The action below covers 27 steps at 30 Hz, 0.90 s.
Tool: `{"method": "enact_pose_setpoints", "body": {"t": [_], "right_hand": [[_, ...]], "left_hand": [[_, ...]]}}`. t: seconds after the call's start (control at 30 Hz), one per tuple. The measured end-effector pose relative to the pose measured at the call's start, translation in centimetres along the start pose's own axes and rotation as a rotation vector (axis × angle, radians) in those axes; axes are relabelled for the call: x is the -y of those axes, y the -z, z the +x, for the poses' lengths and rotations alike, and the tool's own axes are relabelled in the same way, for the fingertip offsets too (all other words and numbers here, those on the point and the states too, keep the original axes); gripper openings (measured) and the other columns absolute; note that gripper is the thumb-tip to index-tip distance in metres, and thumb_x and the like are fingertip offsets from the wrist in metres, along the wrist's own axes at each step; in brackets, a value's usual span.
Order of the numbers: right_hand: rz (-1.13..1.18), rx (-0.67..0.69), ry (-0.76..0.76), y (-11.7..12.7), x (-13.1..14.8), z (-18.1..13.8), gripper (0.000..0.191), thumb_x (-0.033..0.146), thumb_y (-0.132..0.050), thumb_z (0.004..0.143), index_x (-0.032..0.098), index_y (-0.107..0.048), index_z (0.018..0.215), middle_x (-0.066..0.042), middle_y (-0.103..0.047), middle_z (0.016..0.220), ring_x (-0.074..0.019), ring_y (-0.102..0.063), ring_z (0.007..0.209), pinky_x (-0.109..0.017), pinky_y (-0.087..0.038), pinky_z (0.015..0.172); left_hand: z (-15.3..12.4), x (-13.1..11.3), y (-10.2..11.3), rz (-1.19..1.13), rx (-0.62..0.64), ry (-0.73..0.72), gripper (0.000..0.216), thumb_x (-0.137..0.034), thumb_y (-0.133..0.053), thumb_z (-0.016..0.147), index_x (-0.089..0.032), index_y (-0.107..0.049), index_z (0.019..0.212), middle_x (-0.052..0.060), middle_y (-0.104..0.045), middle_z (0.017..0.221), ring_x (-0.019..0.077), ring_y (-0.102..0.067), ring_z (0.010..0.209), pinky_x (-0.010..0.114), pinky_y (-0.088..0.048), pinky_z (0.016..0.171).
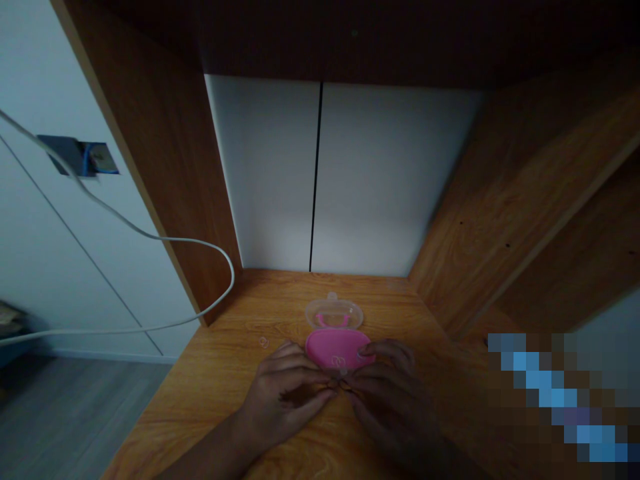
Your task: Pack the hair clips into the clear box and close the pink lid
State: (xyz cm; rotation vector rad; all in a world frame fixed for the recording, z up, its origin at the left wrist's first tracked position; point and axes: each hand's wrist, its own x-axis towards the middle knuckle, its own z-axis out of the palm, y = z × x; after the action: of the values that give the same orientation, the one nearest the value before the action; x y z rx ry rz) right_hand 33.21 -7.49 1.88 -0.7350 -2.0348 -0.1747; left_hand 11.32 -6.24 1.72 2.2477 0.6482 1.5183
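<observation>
Pink case touched by right hand; left hand beside.

Desktop: wood-grain laminate, smooth, satin sheen. Oval case lid: clear plastic, glossy, translucent. Pink pad: matt, fine-surfaced plastic or silicone (exact compound not distinguishable in the dim light). Small ring: clear plastic, faintly glossy. Cable: white plastic sheath, smooth. Rear panels: white, smooth, low gloss. Floor: grey wood-effect planks, matt.
</observation>
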Motion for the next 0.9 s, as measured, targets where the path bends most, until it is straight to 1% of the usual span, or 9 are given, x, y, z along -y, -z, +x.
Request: {"method": "enact_pose_setpoints", "body": {"t": [0.1,0.17,0.27,0.4,0.5,0.67,0.73,0.8,0.9], "right_hand": [[0.007,0.025,0.031,-0.1,0.1,0.1,0.029,0.011,-0.071,0.079,0.028,-0.067,0.102,0.002,-0.076,0.083,-0.022,-0.067,0.096,-0.042,-0.046,0.091],[0.002,0.034,0.039,-0.2,0.1,0.0,0.027,0.013,-0.07,0.081,0.028,-0.068,0.103,0.002,-0.076,0.084,-0.0214,-0.067,0.097,-0.042,-0.044,0.093],[-0.025,0.043,0.041,-0.3,0.1,-0.1,0.023,0.014,-0.069,0.084,0.026,-0.068,0.103,0.002,-0.076,0.085,-0.0204,-0.066,0.098,-0.041,-0.043,0.095],[-0.049,0.038,0.059,-0.4,0.2,0.0,0.017,0.014,-0.068,0.087,0.024,-0.069,0.101,0.002,-0.076,0.086,-0.0197,-0.064,0.099,-0.04,-0.04,0.098],[-0.039,0.026,0.048,-0.5,0.3,0.1,0.014,0.015,-0.066,0.089,0.023,-0.07,0.1,0.001,-0.076,0.086,-0.0198,-0.063,0.1,-0.04,-0.039,0.098],[-0.032,0.063,0.045,-0.6,0.3,-0.1,0.015,0.015,-0.065,0.09,0.023,-0.069,0.101,0.002,-0.076,0.089,-0.0206,-0.062,0.102,-0.041,-0.038,0.099],[-0.041,0.078,0.044,-0.7,0.2,-0.3,0.017,0.014,-0.065,0.089,0.024,-0.069,0.102,0.002,-0.076,0.089,-0.0209,-0.062,0.102,-0.042,-0.038,0.098],[-0.062,0.087,0.015,-0.7,-0.1,-0.5,0.021,0.013,-0.065,0.088,0.025,-0.067,0.105,0.001,-0.075,0.09,-0.0218,-0.062,0.104,-0.042,-0.04,0.098],[-0.098,0.053,-0.152,-0.9,-0.9,-0.9,0.026,0.018,-0.064,0.088,0.025,-0.063,0.113,-0.005,-0.07,0.104,-0.0253,-0.059,0.109,-0.046,-0.044,0.097]], "left_hand": [[0.0,0.1,0.0,0.0,0.03,-0.012,0.025,-0.009,-0.076,0.078,-0.022,-0.073,0.1,0.004,-0.078,0.085,0.0174,-0.069,0.074,0.031,-0.054,0.07],[-0.1,0.3,-0.1,-0.001,0.039,-0.046,0.026,-0.009,-0.075,0.08,-0.021,-0.072,0.102,0.005,-0.078,0.086,0.0175,-0.069,0.075,0.03,-0.054,0.07],[-0.3,0.6,-0.2,0.006,0.031,-0.087,0.026,-0.01,-0.075,0.081,-0.02,-0.072,0.104,0.005,-0.078,0.086,0.0178,-0.069,0.075,0.03,-0.054,0.07],[-0.3,0.7,-0.2,0.012,0.016,-0.095,0.025,-0.011,-0.075,0.082,-0.019,-0.072,0.105,0.005,-0.077,0.084,0.0177,-0.069,0.074,0.03,-0.053,0.069],[-0.1,0.6,-0.1,0.015,0.034,-0.098,0.026,-0.011,-0.074,0.082,-0.019,-0.071,0.106,0.004,-0.078,0.085,0.0178,-0.068,0.075,0.031,-0.052,0.07],[-0.3,0.6,0.2,0.082,0.052,-0.111,0.025,-0.01,-0.076,0.081,-0.021,-0.07,0.104,0.002,-0.078,0.087,0.0176,-0.066,0.076,0.032,-0.049,0.071],[-0.4,0.6,0.5,0.11,0.079,-0.12,0.024,-0.01,-0.076,0.081,-0.021,-0.07,0.102,0.002,-0.077,0.088,0.0178,-0.065,0.077,0.033,-0.048,0.072],[-0.5,0.7,0.7,0.149,0.107,-0.118,0.023,-0.011,-0.075,0.081,-0.021,-0.07,0.101,0.002,-0.077,0.089,0.0184,-0.064,0.078,0.034,-0.046,0.073],[-0.5,1.0,0.8,0.209,0.07,-0.066,0.016,-0.012,-0.073,0.083,-0.021,-0.071,0.096,0.002,-0.075,0.084,0.0192,-0.062,0.077,0.035,-0.045,0.073]]}}
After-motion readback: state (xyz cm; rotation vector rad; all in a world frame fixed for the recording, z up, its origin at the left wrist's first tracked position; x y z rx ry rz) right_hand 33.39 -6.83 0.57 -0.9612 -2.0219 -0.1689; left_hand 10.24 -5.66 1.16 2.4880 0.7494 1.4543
